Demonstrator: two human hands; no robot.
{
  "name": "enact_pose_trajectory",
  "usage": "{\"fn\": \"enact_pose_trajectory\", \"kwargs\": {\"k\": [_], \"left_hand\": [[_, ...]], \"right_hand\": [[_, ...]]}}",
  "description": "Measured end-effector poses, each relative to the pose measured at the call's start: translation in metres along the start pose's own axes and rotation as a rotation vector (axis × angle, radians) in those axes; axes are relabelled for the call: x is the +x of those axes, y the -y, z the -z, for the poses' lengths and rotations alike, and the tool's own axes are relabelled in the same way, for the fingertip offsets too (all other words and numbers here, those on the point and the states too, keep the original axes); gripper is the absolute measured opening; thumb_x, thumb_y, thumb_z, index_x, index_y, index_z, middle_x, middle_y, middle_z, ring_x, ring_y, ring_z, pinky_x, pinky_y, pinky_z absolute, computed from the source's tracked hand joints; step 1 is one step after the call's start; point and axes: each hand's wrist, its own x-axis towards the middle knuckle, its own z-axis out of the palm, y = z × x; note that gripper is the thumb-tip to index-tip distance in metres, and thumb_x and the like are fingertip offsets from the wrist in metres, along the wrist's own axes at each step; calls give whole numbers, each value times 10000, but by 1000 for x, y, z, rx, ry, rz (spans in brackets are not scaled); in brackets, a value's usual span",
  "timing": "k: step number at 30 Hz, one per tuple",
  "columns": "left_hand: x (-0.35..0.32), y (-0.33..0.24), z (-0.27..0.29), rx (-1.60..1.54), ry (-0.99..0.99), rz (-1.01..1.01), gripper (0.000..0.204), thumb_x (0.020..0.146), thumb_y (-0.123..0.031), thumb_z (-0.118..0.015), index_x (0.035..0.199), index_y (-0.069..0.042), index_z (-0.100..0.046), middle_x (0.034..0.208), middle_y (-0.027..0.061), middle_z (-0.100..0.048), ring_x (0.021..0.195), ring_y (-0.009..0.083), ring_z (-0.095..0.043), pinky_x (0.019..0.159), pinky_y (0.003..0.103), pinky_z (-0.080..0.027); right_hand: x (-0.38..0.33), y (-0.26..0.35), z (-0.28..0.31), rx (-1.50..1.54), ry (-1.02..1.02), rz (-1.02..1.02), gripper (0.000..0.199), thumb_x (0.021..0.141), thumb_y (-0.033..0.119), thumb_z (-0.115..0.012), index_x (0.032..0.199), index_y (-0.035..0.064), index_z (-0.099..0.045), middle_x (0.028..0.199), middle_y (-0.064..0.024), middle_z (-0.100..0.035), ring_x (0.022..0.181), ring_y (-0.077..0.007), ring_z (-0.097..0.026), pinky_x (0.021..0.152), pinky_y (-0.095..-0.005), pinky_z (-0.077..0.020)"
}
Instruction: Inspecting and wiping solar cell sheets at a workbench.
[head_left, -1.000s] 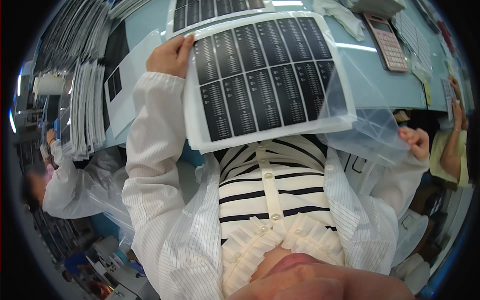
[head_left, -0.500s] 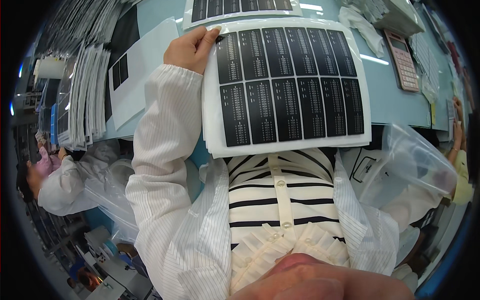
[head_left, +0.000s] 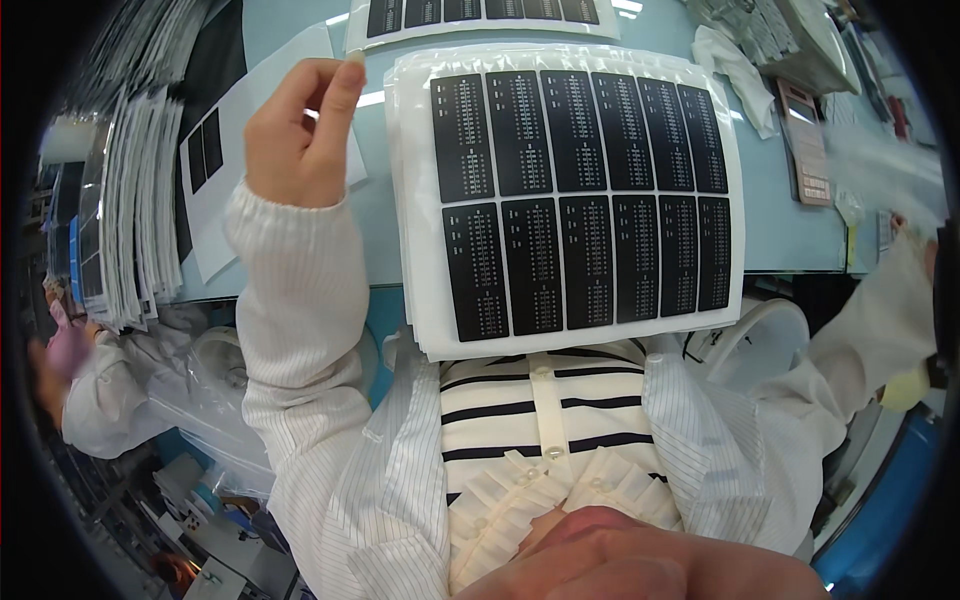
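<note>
Label stack: a thick pile of white sheets [head_left: 570, 195], each printed with two rows of tall black rectangular panels, lies on the pale blue table [head_left: 790, 230] with its near edge overhanging the table's front, above the person's striped top.

Left hand: the left hand [head_left: 300, 135] is raised over the table just left of the stack, apart from it; the fingers [head_left: 340, 85] are curled with thumb and forefinger pinched together at the top, and whether anything thin sits between them cannot be told.

Right hand: the right hand [head_left: 915, 235] is far out at the frame's right rim, well apart from the stack, blurred behind a clear plastic bag [head_left: 880, 165]; its grip cannot be made out.

Materials: the sheets look smooth and slightly glossy, edges squared and layered; the sleeves are white with fine pinstripes, gathered at the cuff.

Surroundings: a second printed sheet [head_left: 480, 15] lies beyond the stack; a loose white sheet [head_left: 215, 190] with small black panels lies under the left hand; upright bundles of sheets [head_left: 130, 200] stand at the table's left; a pink calculator [head_left: 805, 140] rests to the right; another person in white [head_left: 100, 400] works at lower left.
</note>
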Motion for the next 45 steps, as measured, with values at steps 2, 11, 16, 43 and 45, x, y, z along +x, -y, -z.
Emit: {"fn": "enact_pose_trajectory", "kwargs": {"k": [2,11,16,43,45], "left_hand": [[1,-9,7,-42,-14,7,279,923,-291,-628,933,-15,-668,726,28,-632,638,106,-533,575,222,-399],[-12,-79,23,69,63,-343,855,824,-388,-708,1435,-22,-236,1396,149,-360,1248,255,-409,1025,348,-331],[-20,-51,15,-47,-205,-416,442,917,-76,-606,1325,28,-471,1159,177,-622,961,203,-647,804,237,-500],[-401,236,198,1569,-1246,831,365,623,-381,-812,965,-337,-695,1016,41,-545,1048,257,-508,924,450,-355],[-401,234,178,1397,-1188,972,342,655,-458,-736,937,-269,-688,946,48,-552,960,250,-517,847,434,-372]], "right_hand": [[18,3,-28,49,28,10,187,868,75,-607,1035,-1,-570,1059,-180,-658,983,-255,-624,889,-358,-469],[67,14,-140,377,106,17,240,889,102,-599,1093,-24,-585,1076,-189,-649,946,-233,-630,847,-331,-485],[76,25,-198,535,108,10,272,901,118,-595,1125,-37,-593,1085,-194,-644,926,-221,-633,823,-316,-494],[36,-32,-192,-549,639,311,215,583,111,-722,573,110,-507,754,-28,-462,748,-196,-396,692,-306,-323],[36,-31,-191,-521,643,274,211,578,118,-714,569,111,-503,752,-27,-462,751,-198,-397,699,-314,-320]]}}
